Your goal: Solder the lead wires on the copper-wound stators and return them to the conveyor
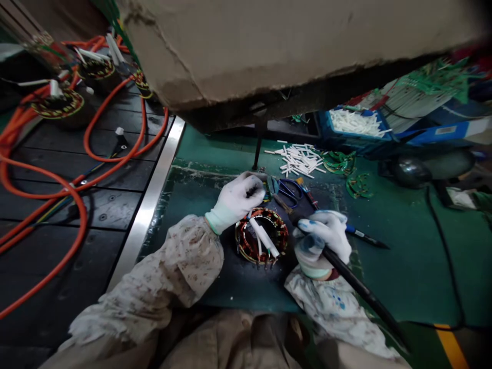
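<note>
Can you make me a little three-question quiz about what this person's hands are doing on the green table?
1. True or false: both hands wear white gloves.
2. What does the right hand grip?
A. a long black tool
B. a blue bin
C. an orange cable
3. What sits on the table between the left hand and the right hand?

Key
1. True.
2. A, the long black tool, which slants from the hand toward the lower right.
3. A round motor winding of copper-coloured wire with white sleeves sticking out. It lies on a dark mat on the green table. Loose white tubes lie farther back.
</note>
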### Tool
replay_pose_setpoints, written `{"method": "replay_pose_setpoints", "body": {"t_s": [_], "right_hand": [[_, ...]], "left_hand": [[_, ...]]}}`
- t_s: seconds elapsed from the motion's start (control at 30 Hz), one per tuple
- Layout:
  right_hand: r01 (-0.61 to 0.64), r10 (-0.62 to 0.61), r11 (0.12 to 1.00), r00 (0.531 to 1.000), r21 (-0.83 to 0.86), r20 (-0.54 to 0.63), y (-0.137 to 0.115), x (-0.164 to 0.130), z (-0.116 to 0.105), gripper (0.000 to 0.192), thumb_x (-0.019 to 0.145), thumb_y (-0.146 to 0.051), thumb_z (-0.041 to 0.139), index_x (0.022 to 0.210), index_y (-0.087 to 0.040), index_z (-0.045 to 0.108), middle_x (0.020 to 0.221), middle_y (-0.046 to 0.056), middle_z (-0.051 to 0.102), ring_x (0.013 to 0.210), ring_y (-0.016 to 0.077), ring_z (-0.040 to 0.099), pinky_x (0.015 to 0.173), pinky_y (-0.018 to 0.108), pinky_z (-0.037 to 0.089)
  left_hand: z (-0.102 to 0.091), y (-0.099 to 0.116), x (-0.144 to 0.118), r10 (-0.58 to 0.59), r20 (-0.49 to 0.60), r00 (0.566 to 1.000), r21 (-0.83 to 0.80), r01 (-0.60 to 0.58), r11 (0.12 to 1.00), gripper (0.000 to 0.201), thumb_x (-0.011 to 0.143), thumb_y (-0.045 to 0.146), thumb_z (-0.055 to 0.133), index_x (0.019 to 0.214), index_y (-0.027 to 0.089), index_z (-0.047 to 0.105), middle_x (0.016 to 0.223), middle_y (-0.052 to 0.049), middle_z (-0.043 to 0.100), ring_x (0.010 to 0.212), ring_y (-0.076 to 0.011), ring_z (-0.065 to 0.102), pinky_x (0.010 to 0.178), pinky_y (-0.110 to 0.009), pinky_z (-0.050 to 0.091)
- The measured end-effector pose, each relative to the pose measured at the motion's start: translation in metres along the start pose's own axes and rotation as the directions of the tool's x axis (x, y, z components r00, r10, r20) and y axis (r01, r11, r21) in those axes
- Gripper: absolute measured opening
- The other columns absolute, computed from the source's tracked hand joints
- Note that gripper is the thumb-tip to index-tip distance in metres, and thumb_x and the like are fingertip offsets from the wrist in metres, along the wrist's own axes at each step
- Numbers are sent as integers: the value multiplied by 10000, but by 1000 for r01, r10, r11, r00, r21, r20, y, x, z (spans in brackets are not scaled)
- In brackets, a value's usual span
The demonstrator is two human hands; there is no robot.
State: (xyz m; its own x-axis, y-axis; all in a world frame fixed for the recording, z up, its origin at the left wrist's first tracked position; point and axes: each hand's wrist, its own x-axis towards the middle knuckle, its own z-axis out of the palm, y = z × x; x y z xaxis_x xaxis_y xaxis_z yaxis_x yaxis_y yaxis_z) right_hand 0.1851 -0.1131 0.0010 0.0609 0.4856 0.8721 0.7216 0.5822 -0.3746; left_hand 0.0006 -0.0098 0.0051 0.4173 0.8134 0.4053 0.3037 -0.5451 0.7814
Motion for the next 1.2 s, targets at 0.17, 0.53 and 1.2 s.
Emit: {"method": "replay_pose_setpoints", "body": {"t_s": [0.17, 0.53, 1.2], "right_hand": [[23, -23, 1000, 999, 17, 28, -2, 3, -2, 136, 932, -236, 547, 919, -232, 683, 608, -39, 593, 615, 134, 552, 747, 350, 431], [29, -29, 1000, 999, -4, 38, -4, 6, -2, 133, 934, -232, 543, 905, -244, 672, 581, -56, 577, 590, 123, 552, 761, 346, 436], [45, -43, 998, 998, -51, 37, -2, 2, -1, 157, 951, -305, 532, 895, -250, 668, 639, -41, 605, 619, 132, 566, 764, 350, 443]], "left_hand": [[0, -1, -1, 3, -5, 1000, 31, -3, 1000, 79, 879, 181, 601, 800, 189, 608, 1050, -54, 726, 992, -181, 703, 861, -297, 550], [-2, 1, -1, 5, -4, 1000, -8, -5, 1000, 85, 873, 215, 603, 795, 199, 634, 1072, -61, 739, 1018, -192, 708, 885, -312, 562], [-1, 5, -1, 18, -57, 998, 38, -16, 999, 79, 862, 171, 596, 790, 195, 619, 1066, -70, 757, 1011, -193, 721, 881, -315, 568]]}}
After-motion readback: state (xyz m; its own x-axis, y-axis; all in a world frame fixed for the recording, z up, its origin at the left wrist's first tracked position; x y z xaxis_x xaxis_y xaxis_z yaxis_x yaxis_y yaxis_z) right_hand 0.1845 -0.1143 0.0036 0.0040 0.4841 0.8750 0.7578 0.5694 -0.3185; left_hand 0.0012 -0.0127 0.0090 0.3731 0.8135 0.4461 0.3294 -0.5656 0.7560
